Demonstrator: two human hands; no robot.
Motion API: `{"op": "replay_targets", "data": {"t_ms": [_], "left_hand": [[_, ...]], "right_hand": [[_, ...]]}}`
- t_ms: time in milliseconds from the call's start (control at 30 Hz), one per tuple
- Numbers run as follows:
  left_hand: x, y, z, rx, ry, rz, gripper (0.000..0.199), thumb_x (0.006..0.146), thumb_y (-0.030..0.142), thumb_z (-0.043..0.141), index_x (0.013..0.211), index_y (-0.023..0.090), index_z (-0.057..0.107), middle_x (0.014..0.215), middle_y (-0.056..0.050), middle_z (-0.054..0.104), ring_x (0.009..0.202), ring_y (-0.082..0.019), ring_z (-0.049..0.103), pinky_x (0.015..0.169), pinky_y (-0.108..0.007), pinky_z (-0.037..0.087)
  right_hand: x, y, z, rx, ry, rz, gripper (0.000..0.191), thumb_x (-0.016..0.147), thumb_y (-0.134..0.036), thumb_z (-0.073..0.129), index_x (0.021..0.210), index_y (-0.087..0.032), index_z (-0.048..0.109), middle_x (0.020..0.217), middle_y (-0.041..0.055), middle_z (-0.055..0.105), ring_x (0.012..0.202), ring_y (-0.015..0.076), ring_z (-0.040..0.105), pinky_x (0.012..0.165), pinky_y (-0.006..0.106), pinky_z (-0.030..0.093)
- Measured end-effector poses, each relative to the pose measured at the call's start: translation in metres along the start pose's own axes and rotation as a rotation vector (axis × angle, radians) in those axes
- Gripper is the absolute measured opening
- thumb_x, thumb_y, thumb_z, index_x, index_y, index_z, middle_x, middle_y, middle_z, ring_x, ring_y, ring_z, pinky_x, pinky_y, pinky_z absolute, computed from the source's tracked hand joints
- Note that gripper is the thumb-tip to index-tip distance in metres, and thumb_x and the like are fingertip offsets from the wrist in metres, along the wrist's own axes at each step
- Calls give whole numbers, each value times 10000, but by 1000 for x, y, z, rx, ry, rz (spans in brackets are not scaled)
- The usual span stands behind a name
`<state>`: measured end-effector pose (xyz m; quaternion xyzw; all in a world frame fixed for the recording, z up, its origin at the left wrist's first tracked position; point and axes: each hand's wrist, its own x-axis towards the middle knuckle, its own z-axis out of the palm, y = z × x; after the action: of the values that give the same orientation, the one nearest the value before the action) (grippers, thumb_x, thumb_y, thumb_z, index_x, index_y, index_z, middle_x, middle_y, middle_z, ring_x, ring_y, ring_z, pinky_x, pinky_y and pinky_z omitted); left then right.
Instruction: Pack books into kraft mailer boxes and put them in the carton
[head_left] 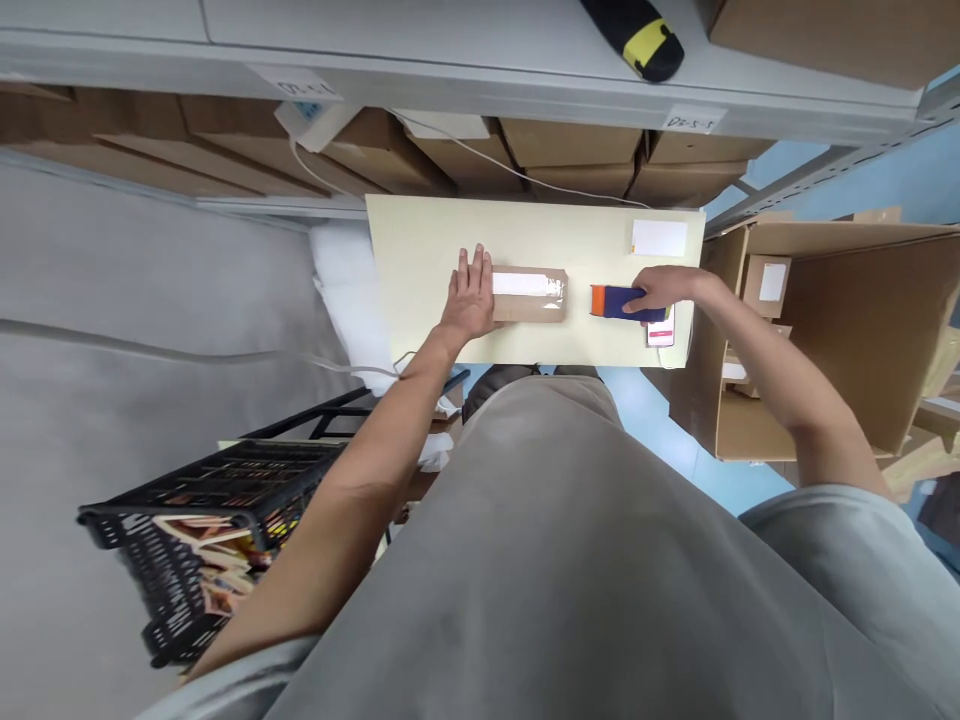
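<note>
A small brown cardboard box (529,307) with a white label and shiny clear tape lies on the pale yellow board (420,250). My left hand (472,298) rests against the box's left end, its fingers stretched out and pointing away from me. To the right, my right hand (660,288) is closed around a dark blue and orange object (613,301), held just right of the box with a gap between them. A phone (661,332) with a lit screen lies partly beneath that hand. Behind it sits a white rectangular item (658,238).
Beyond the board is a shelf (450,75) packed with cardboard boxes (570,143). At right stands a large open carton (847,340) holding smaller boxes. A black crate (180,570) is at lower left. A cable (187,350) runs in from the left.
</note>
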<state>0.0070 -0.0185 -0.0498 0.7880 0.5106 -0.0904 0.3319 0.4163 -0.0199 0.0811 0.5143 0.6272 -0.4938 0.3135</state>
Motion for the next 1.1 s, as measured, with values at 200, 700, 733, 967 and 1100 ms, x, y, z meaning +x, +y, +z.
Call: {"op": "replay_targets", "data": {"t_ms": [200,700,733,967,1100], "left_hand": [[-1,3,-3,55,-14,-19,1593,773,668,950,1834,30,-51,1903,-337,-59,1764,-563,-140,1413,-754,74],[3,-1,0,84,-10,47,1543,786,579,931,1818,-22,-47,1905,-319,-102,1768,-537,-154,1410,-749,27],[2,-1,-1,81,1,54,1534,790,595,930,1821,-21,-25,1903,-330,-83,1772,-536,-139,1411,-739,13],[-13,46,-17,-41,219,145,1519,707,671,991,1822,23,188,1870,-407,60,1764,-596,0,1369,-816,6],[-13,106,-56,-138,539,438,1175,919,461,822,1853,168,172,1883,-291,240,1789,-488,138,1423,-742,98]], "right_hand": [[20,-27,21,-85,131,96,492,1054,-508,734,1313,-93,785,1079,187,836,941,309,785,782,359,554],[53,-101,65,5,304,351,314,1048,-268,694,1335,-167,775,1205,228,851,1171,359,817,908,410,614],[51,-101,66,11,311,378,305,1046,-249,688,1323,-160,781,1227,240,847,1190,361,816,907,408,617],[-7,-115,48,102,618,406,362,1131,-370,575,1372,-169,755,1367,248,817,1303,382,786,1025,428,611],[-45,-149,12,133,870,269,514,1156,-501,499,1480,-129,645,1344,242,822,1263,422,795,1004,438,604]]}}
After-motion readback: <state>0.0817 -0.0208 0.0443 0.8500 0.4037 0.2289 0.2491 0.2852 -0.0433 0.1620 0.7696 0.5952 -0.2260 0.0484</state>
